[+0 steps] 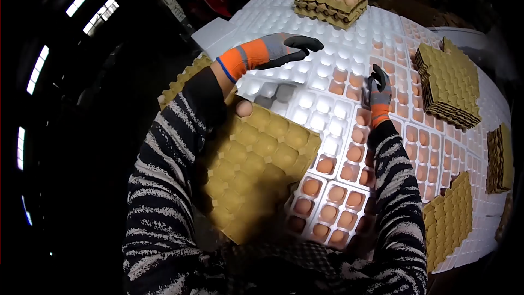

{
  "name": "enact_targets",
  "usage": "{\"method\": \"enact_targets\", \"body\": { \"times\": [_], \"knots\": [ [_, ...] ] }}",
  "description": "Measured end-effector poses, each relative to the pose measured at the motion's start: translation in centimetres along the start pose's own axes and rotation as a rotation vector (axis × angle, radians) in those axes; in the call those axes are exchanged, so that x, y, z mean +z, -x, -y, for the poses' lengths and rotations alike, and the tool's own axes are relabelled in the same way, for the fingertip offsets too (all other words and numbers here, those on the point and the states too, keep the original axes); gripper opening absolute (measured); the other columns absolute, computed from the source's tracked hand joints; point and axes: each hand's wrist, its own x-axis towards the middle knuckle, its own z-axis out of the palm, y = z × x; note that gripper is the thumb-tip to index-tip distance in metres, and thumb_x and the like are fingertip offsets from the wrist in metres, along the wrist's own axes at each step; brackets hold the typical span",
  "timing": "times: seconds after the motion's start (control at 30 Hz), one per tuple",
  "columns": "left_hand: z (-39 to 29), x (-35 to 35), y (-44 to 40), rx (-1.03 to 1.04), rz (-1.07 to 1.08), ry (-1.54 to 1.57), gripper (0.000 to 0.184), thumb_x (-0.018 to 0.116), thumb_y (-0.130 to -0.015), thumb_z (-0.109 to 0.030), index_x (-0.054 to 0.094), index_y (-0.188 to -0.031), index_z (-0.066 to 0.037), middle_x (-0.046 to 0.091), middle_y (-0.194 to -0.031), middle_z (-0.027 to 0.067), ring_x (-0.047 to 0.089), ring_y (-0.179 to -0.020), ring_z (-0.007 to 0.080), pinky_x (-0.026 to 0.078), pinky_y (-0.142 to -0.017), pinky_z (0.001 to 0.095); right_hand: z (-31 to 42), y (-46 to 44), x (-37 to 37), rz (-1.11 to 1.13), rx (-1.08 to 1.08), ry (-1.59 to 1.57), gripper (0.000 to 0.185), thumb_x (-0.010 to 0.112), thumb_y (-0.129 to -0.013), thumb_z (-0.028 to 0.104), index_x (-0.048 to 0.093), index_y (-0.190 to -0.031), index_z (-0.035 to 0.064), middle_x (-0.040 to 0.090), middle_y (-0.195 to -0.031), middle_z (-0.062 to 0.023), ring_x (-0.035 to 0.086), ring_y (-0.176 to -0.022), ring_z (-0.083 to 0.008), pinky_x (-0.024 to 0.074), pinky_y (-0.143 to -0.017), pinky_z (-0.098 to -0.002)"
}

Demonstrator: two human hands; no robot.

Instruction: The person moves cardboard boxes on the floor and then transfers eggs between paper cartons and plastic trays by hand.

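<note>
My left hand (278, 50), in a grey and orange glove with dark fingertips, hovers over white foam egg trays (322, 106). Its fingers stretch to the right, with nothing between them. My right hand (380, 87), gloved alike, is over the foam trays beside several brown eggs (355, 154); its fingers curl, and whether they hold an egg is hidden. Close to my body lies a yellow-brown pulp tray (256, 158), with a single egg (244, 108) at its upper left corner. More brown eggs fill foam cells to the right of this tray.
A stack of pulp trays full of eggs (331, 1) stands at the far edge. To the right are piles of pulp trays (448, 82), another stack (498, 158) and a loose pulp tray (450, 218). A further pulp tray (188, 76) lies behind my left arm.
</note>
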Motion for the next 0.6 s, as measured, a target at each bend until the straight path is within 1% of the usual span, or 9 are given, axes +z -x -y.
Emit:
{"method": "enact_targets", "body": {
  "times": [0.07, 0.2, 0.27, 0.33, 0.4, 0.47, 0.5, 0.57, 0.6],
  "knots": [
    [-0.6, -2.2, 8.0, -0.023, 0.049, -0.122, 0.052, 0.059, -0.100, -0.036, 0.052, -0.143, -0.009, 0.057, -0.142, 0.0099, 0.055, -0.127, 0.0219, 0.043, -0.108, 0.0366, 4.2, 0.8, 1.3, 0.091, -0.081, 0.029, 0.043, 0.059, -0.090, 0.001, 0.059, -0.133, 0.0039, 0.061, -0.125, -0.0087, 0.061, -0.108, -0.0207, 0.0527, -0.090, -0.0323],
    [-1.3, -1.3, 22.0, -0.522, -0.113, -0.308, 0.052, 0.059, -0.098, -0.039, 0.056, -0.140, -0.009, 0.058, -0.140, 0.0133, 0.057, -0.126, 0.0257, 0.043, -0.108, 0.0363, 20.8, 5.4, 7.5, 0.763, -0.247, 0.045, 0.041, 0.063, -0.091, 0.007, 0.062, -0.131, 0.0135, 0.060, -0.128, -0.0060, 0.062, -0.110, -0.0216, 0.0536, -0.091, -0.0339],
    [-0.7, 1.4, 27.0, -0.657, -0.260, -0.444, 0.055, 0.062, -0.096, -0.040, 0.055, -0.140, -0.009, 0.059, -0.138, 0.0166, 0.057, -0.126, 0.0273, 0.043, -0.107, 0.0373, 24.2, 7.2, 11.2, 0.897, -0.634, 0.334, 0.042, 0.064, -0.090, 0.011, 0.062, -0.131, 0.0203, 0.060, -0.130, -0.0031, 0.062, -0.111, -0.0245, 0.0528, -0.092, -0.0364],
    [0.8, 4.8, 30.2, -0.768, -0.331, -0.348, 0.061, 0.067, -0.093, -0.043, 0.053, -0.142, -0.010, 0.063, -0.130, 0.0150, 0.065, -0.107, 0.0222, 0.051, -0.093, 0.0338, 24.3, 8.0, 15.3, 1.002, -0.859, 0.586, 0.046, 0.066, -0.087, 0.011, 0.060, -0.131, 0.0233, 0.058, -0.134, -0.0018, 0.061, -0.112, -0.0282, 0.0516, -0.093, -0.0378],
    [-1.9, 7.0, 31.0, -1.022, -0.261, 0.052, 0.066, 0.069, -0.091, -0.041, 0.050, -0.145, -0.011, 0.064, -0.124, 0.0104, 0.065, -0.086, 0.0151, 0.052, -0.076, 0.0289, 21.9, 8.1, 18.4, 1.190, -0.954, 0.747, 0.047, 0.067, -0.085, 0.012, 0.059, -0.131, 0.0217, 0.058, -0.133, -0.0042, 0.060, -0.112, -0.0300, 0.0514, -0.093, -0.0371],
    [0.2, 9.8, 32.9, -0.809, -0.409, 0.058, 0.066, 0.070, -0.091, -0.038, 0.047, -0.148, -0.014, 0.065, -0.111, 0.0063, 0.059, -0.071, 0.0104, 0.049, -0.065, 0.0256, 22.9, 7.8, 18.8, 1.283, -0.803, 0.808, 0.045, 0.067, -0.086, 0.012, 0.060, -0.130, 0.0203, 0.061, -0.129, -0.0060, 0.061, -0.111, -0.0297, 0.0514, -0.094, -0.0376],
    [3.5, 11.1, 34.3, -0.656, -0.499, 0.046, 0.065, 0.070, -0.090, -0.033, 0.046, -0.149, -0.018, 0.067, -0.103, 0.0044, 0.058, -0.069, 0.0108, 0.050, -0.065, 0.0262, 23.5, 7.2, 18.3, 1.259, -0.688, 0.673, 0.044, 0.067, -0.086, 0.013, 0.061, -0.129, 0.0192, 0.063, -0.125, -0.0068, 0.063, -0.110, -0.0294, 0.0516, -0.093, -0.0384],
    [6.4, 12.2, 35.6, -0.506, -0.539, -0.060, 0.064, 0.070, -0.090, -0.029, 0.047, -0.149, -0.019, 0.066, -0.099, 0.0030, 0.055, -0.066, 0.0098, 0.048, -0.064, 0.0258, 22.9, 5.9, 17.3, 1.150, -0.438, 0.334, 0.042, 0.071, -0.083, 0.014, 0.065, -0.124, 0.0153, 0.067, -0.115, -0.0079, 0.065, -0.104, -0.0268, 0.0521, -0.091, -0.0376],
    [4.7, 11.5, 34.4, -0.384, -0.587, -0.175, 0.064, 0.069, -0.089, -0.025, 0.047, -0.149, -0.019, 0.065, -0.096, 0.0015, 0.053, -0.063, 0.0087, 0.047, -0.062, 0.0254, 23.1, 5.1, 16.3, 1.095, -0.254, 0.066, 0.043, 0.074, -0.080, 0.015, 0.067, -0.122, 0.0130, 0.069, -0.110, -0.0100, 0.065, -0.100, -0.0254, 0.0516, -0.091, -0.0353]
  ]
}}
